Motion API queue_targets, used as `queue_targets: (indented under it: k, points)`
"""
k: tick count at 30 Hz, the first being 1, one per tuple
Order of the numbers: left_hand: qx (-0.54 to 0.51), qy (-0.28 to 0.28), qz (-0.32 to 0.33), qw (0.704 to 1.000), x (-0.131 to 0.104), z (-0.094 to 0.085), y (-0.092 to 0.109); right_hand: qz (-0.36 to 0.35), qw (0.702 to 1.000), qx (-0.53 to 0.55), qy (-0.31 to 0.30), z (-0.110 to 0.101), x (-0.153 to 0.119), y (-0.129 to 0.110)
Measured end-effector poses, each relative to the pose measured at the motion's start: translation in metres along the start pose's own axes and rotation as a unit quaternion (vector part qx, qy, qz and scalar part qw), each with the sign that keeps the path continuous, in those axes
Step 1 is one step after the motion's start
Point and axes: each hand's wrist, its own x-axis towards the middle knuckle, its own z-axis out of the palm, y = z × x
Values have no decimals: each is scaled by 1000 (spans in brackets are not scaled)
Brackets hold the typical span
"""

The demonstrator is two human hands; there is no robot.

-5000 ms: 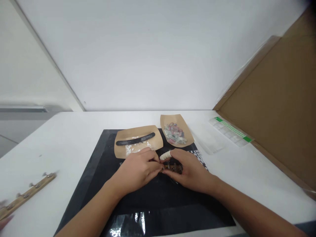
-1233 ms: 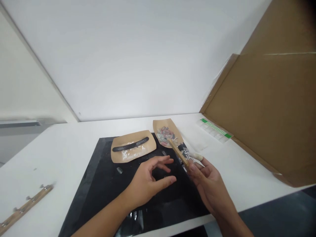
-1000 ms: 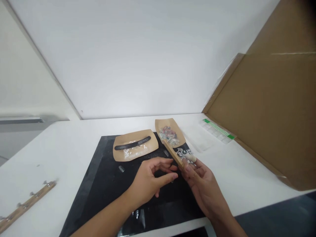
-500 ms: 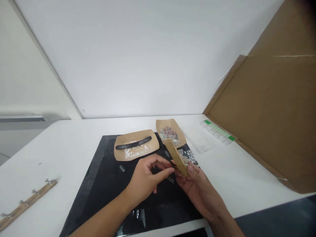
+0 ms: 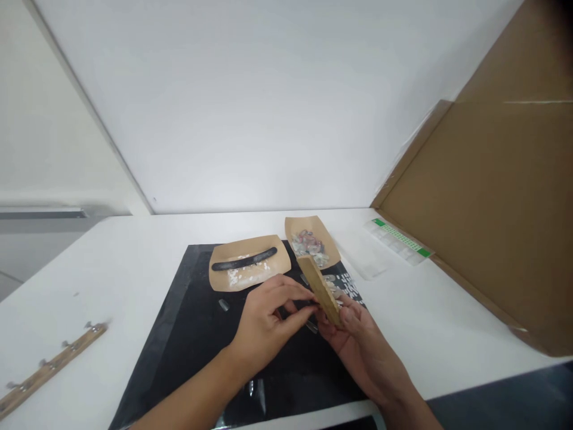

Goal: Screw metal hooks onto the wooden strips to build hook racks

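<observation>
My right hand (image 5: 358,334) grips a narrow wooden strip (image 5: 319,289), held tilted over the black mat (image 5: 201,346). Clear nail tips (image 5: 333,286) show along the strip's right side, partly hidden by it. My left hand (image 5: 271,316) is closed in a pinch, its fingertips at the strip's left side; what they hold is hidden. Just beyond lies a cardboard tray (image 5: 329,236) with a heap of clear nail tips. A second cardboard tray (image 5: 219,254) carries a black curved nail file (image 5: 245,260) and small white pieces.
Rows of white adhesive pieces (image 5: 351,286) lie at the mat's right edge. At the left is another wooden strip (image 5: 54,364) with metal clips. A clear plastic case with a green label (image 5: 398,236) and a large cardboard box (image 5: 492,209) stand right.
My left fingertips have closed further together against the strip's side. The strip has tilted slightly in my right hand. The whole view has shifted a little.
</observation>
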Motion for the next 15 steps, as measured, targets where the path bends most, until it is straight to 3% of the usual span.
queue_targets:
  k: [3, 7, 12, 15]
  points:
    - [2, -7, 38, 999, 2, -4, -1, 6, 1000, 0, 10, -2, 0, 1]
    - [-16, -37, 18, 999, 5, -9, 2, 10, 1000, 0, 2, -3, -1, 0]
    - [-70, -63, -82, 992, 7, -13, 5, 2, 1000, -11, 1, -4, -2, -1]
    - [-59, -45, -134, 988, 8, -19, 2, -12, 999, -39, 18, -10, -3, -4]
